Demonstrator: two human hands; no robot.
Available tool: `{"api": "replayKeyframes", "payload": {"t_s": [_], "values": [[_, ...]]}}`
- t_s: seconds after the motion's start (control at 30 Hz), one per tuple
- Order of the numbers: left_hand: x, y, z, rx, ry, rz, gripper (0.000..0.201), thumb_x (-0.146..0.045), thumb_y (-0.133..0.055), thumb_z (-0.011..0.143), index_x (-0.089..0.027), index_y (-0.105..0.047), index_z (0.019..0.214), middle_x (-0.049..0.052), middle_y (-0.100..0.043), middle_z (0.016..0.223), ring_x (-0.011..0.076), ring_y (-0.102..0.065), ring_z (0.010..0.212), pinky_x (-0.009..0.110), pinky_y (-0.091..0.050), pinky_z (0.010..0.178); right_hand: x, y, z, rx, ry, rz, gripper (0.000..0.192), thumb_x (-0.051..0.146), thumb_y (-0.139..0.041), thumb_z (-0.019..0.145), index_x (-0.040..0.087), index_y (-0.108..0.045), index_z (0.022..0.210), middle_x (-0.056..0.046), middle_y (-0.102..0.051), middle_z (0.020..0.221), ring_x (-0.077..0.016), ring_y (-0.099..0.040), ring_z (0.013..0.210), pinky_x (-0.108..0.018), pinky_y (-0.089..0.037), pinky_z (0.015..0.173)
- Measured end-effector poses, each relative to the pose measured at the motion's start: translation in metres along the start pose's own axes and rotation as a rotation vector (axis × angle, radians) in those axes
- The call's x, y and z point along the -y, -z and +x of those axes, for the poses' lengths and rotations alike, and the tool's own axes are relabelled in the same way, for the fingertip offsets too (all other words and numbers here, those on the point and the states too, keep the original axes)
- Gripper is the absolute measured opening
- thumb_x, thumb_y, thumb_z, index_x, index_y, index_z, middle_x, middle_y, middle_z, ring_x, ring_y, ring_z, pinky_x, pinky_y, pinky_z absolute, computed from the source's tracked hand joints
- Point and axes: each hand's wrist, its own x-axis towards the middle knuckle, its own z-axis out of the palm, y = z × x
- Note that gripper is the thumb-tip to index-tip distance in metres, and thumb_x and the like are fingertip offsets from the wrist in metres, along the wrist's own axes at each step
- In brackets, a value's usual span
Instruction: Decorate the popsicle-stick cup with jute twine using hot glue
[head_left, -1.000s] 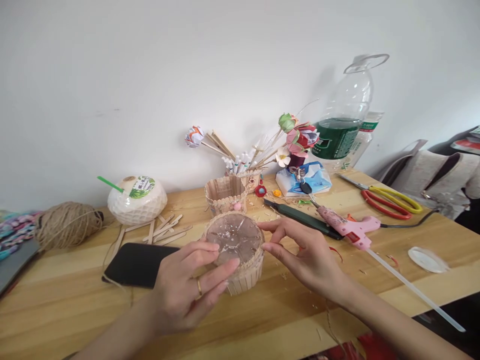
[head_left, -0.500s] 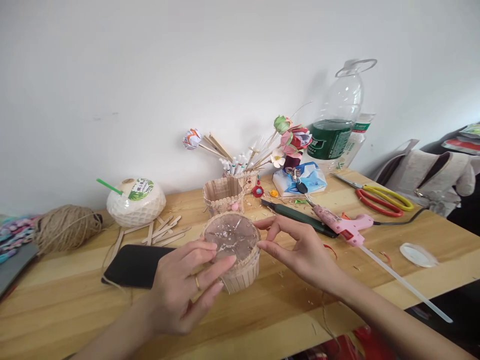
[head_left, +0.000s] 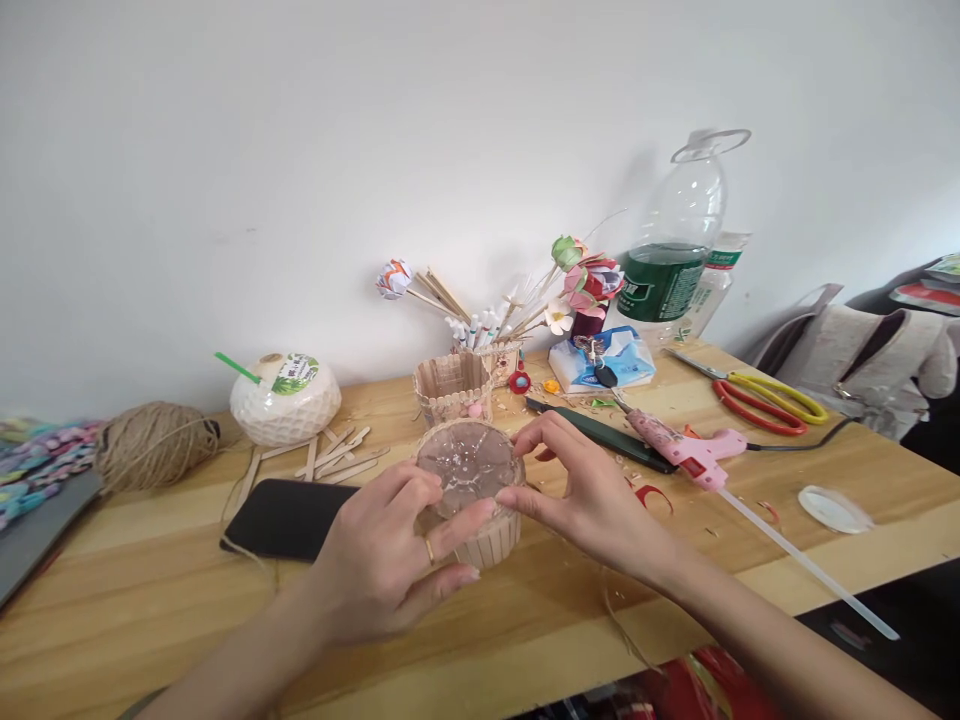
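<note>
here, both hands close on a small round popsicle-stick basket point(head_left: 480, 510) standing on the wooden counter point(head_left: 525, 620), just in front of a second stick basket point(head_left: 452, 388). the left hand point(head_left: 390, 570) cups its near side, fingers point(head_left: 450, 525) pressed over a clear plastic bottle base point(head_left: 469, 468) seated in the top; the right hand point(head_left: 592, 500) pinches the rim. the stick wall looks complete. judging by the pink glue gun point(head_left: 690, 452) and loose popsicle sticks point(head_left: 337, 460) nearby, trimming may remain.

Pink glue gun point(head_left: 694, 455), yellow-and-red scissors point(head_left: 765, 400), black phone point(head_left: 285, 517), pale wooden stick cup point(head_left: 480, 500), green-labelled bottle point(head_left: 671, 270).
</note>
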Motion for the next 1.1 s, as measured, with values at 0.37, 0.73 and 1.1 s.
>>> {"api": "replayKeyframes", "payload": {"t_s": [0.37, 0.73, 1.1], "values": [[-0.001, 0.004, -0.008, 0.034, 0.080, -0.090, 0.061, -0.033, -0.040, 0.093, -0.008, -0.023, 0.146, 0.011, -0.061, 0.100, 0.0221, -0.059, 0.097, 0.047, -0.040, 0.102, -0.001, 0.006, 0.001, 0.039, 0.001, 0.100, 0.027, 0.047, -0.049, 0.090, 0.020, -0.055, 0.089, -0.004, -0.060, 0.092, -0.0190, -0.058, 0.087, -0.033, -0.045, 0.078], [0.001, 0.006, -0.008, 0.004, 0.070, -0.080, 0.058, -0.022, -0.045, 0.090, -0.010, -0.027, 0.144, 0.011, -0.064, 0.101, 0.0221, -0.061, 0.099, 0.045, -0.044, 0.098, 0.001, 0.006, 0.003, 0.068, -0.025, 0.010, 0.018, 0.037, -0.061, 0.084, 0.021, -0.055, 0.088, -0.004, -0.061, 0.094, -0.0199, -0.058, 0.089, -0.035, -0.046, 0.079], [0.004, 0.007, -0.011, -0.010, 0.101, -0.162, 0.055, -0.016, -0.044, 0.089, -0.010, -0.032, 0.142, 0.014, -0.063, 0.105, 0.0221, -0.060, 0.101, 0.035, -0.053, 0.084, -0.006, 0.005, 0.002, 0.035, -0.067, 0.112, 0.014, 0.033, -0.052, 0.089, 0.020, -0.058, 0.091, -0.005, -0.066, 0.092, -0.0197, -0.063, 0.088, -0.035, -0.050, 0.078]]}}
